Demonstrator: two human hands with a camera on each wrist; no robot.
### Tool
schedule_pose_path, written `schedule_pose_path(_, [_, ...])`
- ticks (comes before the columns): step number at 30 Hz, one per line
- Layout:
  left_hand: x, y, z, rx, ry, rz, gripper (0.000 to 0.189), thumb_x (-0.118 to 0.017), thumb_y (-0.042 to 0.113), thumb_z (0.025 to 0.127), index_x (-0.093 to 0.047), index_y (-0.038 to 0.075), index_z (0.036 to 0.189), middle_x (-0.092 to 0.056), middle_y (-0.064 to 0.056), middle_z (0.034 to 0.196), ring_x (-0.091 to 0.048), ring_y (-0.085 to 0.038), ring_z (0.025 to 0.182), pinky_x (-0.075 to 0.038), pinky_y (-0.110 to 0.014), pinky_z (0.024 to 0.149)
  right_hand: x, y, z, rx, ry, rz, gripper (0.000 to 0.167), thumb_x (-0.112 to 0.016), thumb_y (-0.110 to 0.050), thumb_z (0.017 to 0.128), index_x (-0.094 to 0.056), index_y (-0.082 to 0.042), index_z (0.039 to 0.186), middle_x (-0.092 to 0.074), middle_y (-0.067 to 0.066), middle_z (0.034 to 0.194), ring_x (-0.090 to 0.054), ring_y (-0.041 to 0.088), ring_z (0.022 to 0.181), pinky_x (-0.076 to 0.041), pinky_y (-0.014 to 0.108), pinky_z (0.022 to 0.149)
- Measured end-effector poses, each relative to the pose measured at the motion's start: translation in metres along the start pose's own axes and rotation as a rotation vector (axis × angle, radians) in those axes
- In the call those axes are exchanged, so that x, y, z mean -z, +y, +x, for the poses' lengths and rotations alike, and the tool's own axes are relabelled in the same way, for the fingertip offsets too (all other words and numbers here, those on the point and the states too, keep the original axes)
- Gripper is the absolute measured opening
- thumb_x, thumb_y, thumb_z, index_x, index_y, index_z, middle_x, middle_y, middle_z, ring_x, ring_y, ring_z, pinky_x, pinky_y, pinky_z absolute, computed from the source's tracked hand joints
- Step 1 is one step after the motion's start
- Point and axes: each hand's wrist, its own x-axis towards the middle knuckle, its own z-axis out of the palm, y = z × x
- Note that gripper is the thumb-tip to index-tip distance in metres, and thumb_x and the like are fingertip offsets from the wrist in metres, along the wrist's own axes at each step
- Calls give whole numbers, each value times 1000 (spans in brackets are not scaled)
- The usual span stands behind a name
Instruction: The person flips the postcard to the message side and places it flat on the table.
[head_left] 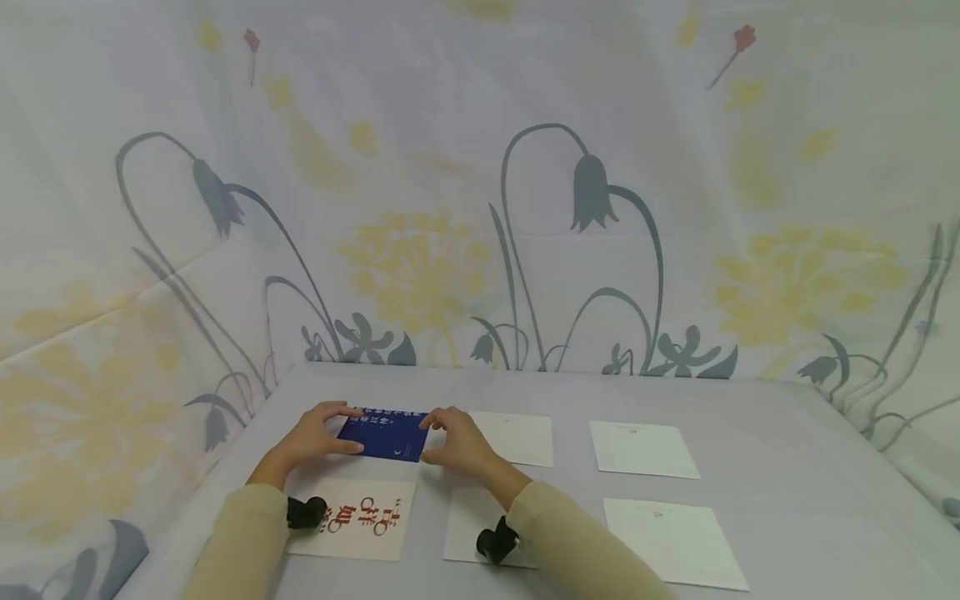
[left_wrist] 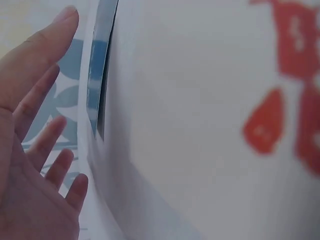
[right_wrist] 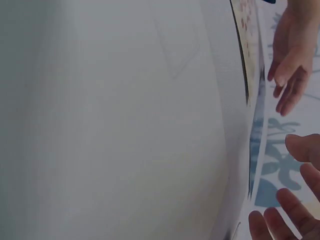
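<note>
A dark blue card with white characters lies flat at the back left of the table. My left hand is at its left edge, thumb and fingers spread around the near and far corners. On the opposite side, my right hand has its fingertips at the right edge. Both wrist views show relaxed, parted fingers on the left hand and the right hand. Whether the fingertips touch the card is hard to tell. Nearer to me lies a cream card with red characters, partly behind the left wrist camera.
A white card lies right of the blue one, with another white card farther right. In the front row are a white card, partly under my right forearm, and one more white card. A flower-printed curtain hangs behind.
</note>
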Motion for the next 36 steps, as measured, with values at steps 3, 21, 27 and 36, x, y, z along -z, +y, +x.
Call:
schedule_pose_path(3, [1, 1, 4, -23, -25, 47, 60, -84, 25, 67, -60, 3, 118, -30, -31, 140, -20, -52, 128, -20, -67, 99, -2, 5, 6, -9, 1, -69, 37, -80, -12, 72, -64, -8, 105, -55, 11, 110, -49, 29, 105, -44, 41, 90])
schedule_pose_path(21, [6, -2, 17, -23, -160, 133, 47, -84, 15, 67, -65, 3, 109, -33, -31, 139, -11, -56, 129, -10, -65, 103, -16, 11, 29, -102, -142, -291, 43, -80, -29, 73, -65, -19, 112, -41, 15, 140, -32, 34, 130, -27, 49, 105])
schedule_pose_path(27, [9, 0, 17, -56, -194, 152, 46, -85, 15, 66, -66, 3, 105, -39, -28, 137, -20, -52, 129, -17, -62, 103, -14, 9, 29, -138, -213, -271, 43, -77, -32, 76, -66, -20, 116, -39, 12, 142, -28, 34, 133, -24, 50, 107])
schedule_pose_path(36, [11, 0, 13, -87, -208, 208, 45, -85, 15, 65, -65, 6, 105, -38, -29, 136, -26, -51, 127, -23, -62, 101, -9, 10, 26, -117, -186, -270, 41, -83, -30, 69, -71, -19, 107, -45, 9, 135, -35, 33, 126, -30, 48, 103])
